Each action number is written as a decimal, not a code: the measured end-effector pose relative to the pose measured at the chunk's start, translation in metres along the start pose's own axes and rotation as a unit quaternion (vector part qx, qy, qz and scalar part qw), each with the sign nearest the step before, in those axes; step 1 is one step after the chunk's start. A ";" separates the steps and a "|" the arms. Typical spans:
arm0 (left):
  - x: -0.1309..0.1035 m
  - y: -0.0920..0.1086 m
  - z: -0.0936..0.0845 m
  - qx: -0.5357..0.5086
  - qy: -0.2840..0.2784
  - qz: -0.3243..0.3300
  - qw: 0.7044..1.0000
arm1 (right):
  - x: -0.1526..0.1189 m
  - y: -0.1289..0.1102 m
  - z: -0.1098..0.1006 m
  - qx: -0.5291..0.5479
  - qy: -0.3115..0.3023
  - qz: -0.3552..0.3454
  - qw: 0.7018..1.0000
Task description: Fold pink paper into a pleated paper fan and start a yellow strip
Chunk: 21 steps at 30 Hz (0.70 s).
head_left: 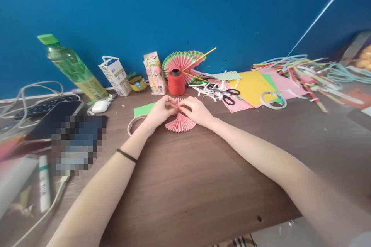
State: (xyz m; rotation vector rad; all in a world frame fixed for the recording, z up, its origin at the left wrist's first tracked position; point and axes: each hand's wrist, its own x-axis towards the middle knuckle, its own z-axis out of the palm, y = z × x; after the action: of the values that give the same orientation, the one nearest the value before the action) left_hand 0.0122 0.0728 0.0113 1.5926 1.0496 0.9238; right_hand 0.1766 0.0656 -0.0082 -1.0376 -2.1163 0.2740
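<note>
A pleated pink paper fan (181, 123) is pinched at its narrow middle, its folds spreading out toward me and, partly hidden, away from me. My left hand (162, 110) closes on it from the left, fingertips at the pinch. From the right, my right hand (194, 110) grips the same spot with thumb and fingers. Just behind the hands stands a red spool of thread (176, 84). A roll of tape (133, 124) and a piece of green paper (142, 110) lie beside my left hand, the tape partly behind my wrist.
Behind the spool is a finished pink and green fan (179, 61). Scissors (228, 96) lie among paper scraps, near yellow paper (246, 87) and another tape roll (273, 100). A green-capped bottle (77, 69), a milk carton (116, 76) and a phone (55, 119) are at left.
</note>
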 end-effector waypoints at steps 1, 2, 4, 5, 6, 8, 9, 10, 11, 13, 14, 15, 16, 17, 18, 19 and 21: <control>0.000 0.000 0.000 -0.003 -0.001 -0.003 1.000 | 0.000 0.000 0.000 0.000 -0.001 0.002 1.000; 0.000 0.000 0.000 -0.004 -0.003 -0.005 1.000 | 0.000 -0.001 -0.001 -0.001 -0.001 0.003 1.000; 0.001 0.000 -0.001 -0.005 -0.004 -0.009 1.000 | 0.000 -0.001 -0.001 -0.004 -0.001 0.003 1.000; 0.001 0.000 -0.001 -0.005 -0.005 -0.011 1.000 | 0.000 -0.001 -0.001 -0.004 -0.001 0.003 1.000; 0.001 -0.001 -0.001 -0.005 -0.006 -0.011 1.000 | 0.000 -0.001 -0.001 -0.005 -0.002 0.002 1.000; 0.001 -0.001 -0.001 -0.004 -0.009 -0.011 1.000 | 0.000 -0.001 -0.001 -0.003 -0.002 0.000 1.000; 0.001 -0.002 -0.002 -0.001 -0.010 -0.009 1.000 | -0.001 -0.001 -0.002 -0.001 -0.003 -0.002 1.000; 0.001 -0.002 -0.002 0.002 -0.011 -0.006 1.000 | -0.001 -0.001 -0.002 0.002 -0.002 -0.001 1.000; 0.001 -0.002 -0.002 0.005 -0.012 -0.003 1.000 | -0.001 -0.001 -0.002 0.006 0.002 0.002 1.000; 0.000 -0.002 -0.002 0.010 -0.013 0.002 1.000 | -0.001 -0.001 -0.002 0.015 0.010 0.010 1.000; 0.000 -0.002 -0.002 0.013 -0.014 0.002 1.000 | -0.001 -0.001 -0.002 0.020 0.013 0.014 1.000; 0.000 -0.002 -0.002 0.016 -0.015 0.002 1.000 | 0.000 -0.001 -0.002 0.024 0.015 0.017 0.999; 0.000 -0.001 -0.002 0.018 -0.016 0.002 1.000 | 0.000 -0.001 -0.003 0.027 0.015 0.019 0.999; 0.000 -0.001 -0.002 0.021 -0.017 0.004 1.000 | 0.000 -0.001 -0.003 0.029 0.012 0.021 0.999; 0.000 -0.001 -0.002 0.023 -0.019 0.007 1.000 | 0.000 -0.001 -0.003 0.030 0.009 0.023 0.999; 0.000 -0.001 -0.002 0.024 -0.022 0.012 0.999 | 0.000 -0.001 -0.003 0.030 0.006 0.028 0.999; 0.001 -0.001 -0.002 0.026 -0.027 0.023 0.999 | 0.000 -0.001 -0.003 0.029 0.002 0.037 0.999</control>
State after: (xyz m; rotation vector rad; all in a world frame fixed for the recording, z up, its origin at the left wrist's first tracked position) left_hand 0.0104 0.0745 0.0110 1.6815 1.0096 0.8855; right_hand 0.1781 0.0647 -0.0057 -1.0833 -2.0560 0.3681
